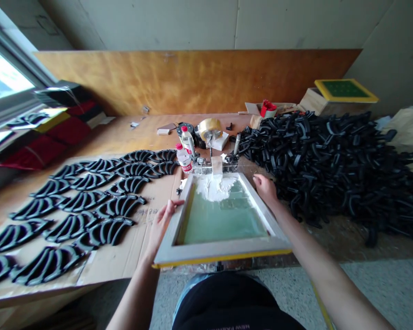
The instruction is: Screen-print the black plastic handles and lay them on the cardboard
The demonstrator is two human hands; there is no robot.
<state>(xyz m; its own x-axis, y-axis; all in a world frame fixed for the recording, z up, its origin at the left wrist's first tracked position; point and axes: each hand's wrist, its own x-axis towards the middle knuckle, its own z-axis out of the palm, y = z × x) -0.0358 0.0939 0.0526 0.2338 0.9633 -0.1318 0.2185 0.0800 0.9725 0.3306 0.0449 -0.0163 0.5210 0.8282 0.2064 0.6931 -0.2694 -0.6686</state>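
Heap of black parts (316, 165) right of frame (223, 249), bottles (183, 159) beyond

On the wooden table (127, 133), a cardboard sheet (134, 238) lies along the front edge at left. Black plastic parts (330, 165) are heaped toward the right edge

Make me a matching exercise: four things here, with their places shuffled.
Things
1. White paste
2. Heap of black parts
3. Left hand
4. Yellow-rimmed green panel

Places
A. At the left side of the pale frame
B. On a beige box
C. Inside the frame, at its far end
D. To the frame's right

Pairs: 1-C, 2-D, 3-A, 4-B
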